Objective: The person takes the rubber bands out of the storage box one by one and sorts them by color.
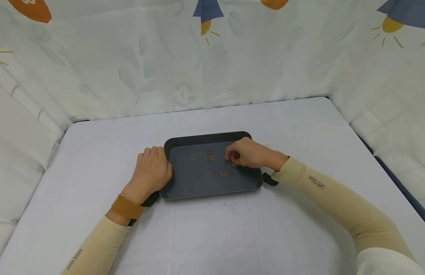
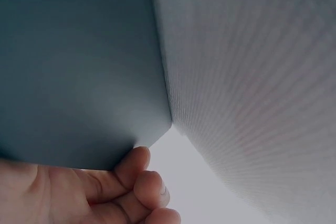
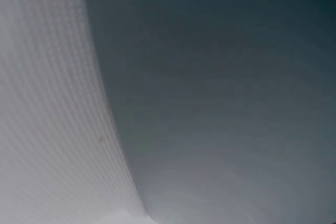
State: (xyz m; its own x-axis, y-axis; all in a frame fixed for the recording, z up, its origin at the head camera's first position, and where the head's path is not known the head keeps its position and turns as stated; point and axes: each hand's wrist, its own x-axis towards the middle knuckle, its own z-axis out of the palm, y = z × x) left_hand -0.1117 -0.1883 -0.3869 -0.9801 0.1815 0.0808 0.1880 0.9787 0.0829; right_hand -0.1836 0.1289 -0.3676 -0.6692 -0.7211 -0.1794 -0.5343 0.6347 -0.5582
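A dark grey rectangular tray sits on the table, with several small red and yellow rubber bands scattered over its floor. My left hand grips the tray's left edge. In the left wrist view, the bent fingers lie against the outside of the dark tray wall. Over the tray's right part, my right hand reaches down with bent fingers, its fingertips close to the floor. I cannot tell whether a band is between them. Only the tray's outer wall and the cloth show in the right wrist view.
A white cloth covers the table. Just beyond the tray's right side lies a faint orange band, partly behind the right hand. Small specks mark the cloth before the tray. A patterned white curtain stands behind the table.
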